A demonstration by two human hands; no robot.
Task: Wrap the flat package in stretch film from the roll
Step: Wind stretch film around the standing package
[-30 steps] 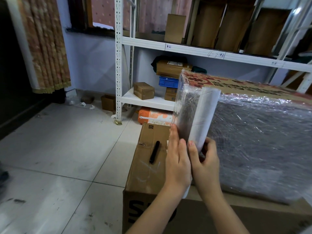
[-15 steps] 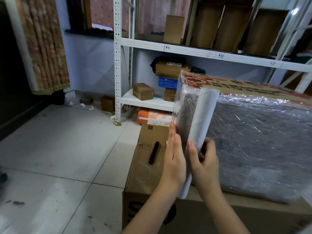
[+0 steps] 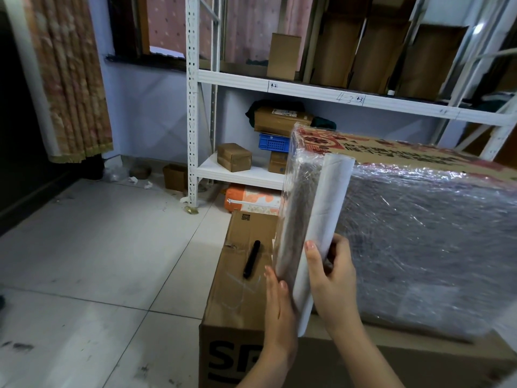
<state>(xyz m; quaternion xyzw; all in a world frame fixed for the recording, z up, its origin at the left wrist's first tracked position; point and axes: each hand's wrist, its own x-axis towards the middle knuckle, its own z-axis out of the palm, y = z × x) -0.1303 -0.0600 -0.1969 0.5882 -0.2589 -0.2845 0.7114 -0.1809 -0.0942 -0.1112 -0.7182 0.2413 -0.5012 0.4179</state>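
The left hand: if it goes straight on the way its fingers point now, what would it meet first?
Probably nothing new: the left hand lies flat against the film-covered end of the flat package, fingers pointing up along it. Sliding on follows that end; depth is unclear.

Single head-worn wide-angle view, aimed forward and slightly down, both hands seen close at the lower middle, the wrapped package (image 3: 419, 233) filling the near right, tiled floor (image 3: 98, 261) spread to the left, white shelving (image 3: 193, 107) seen far behind.
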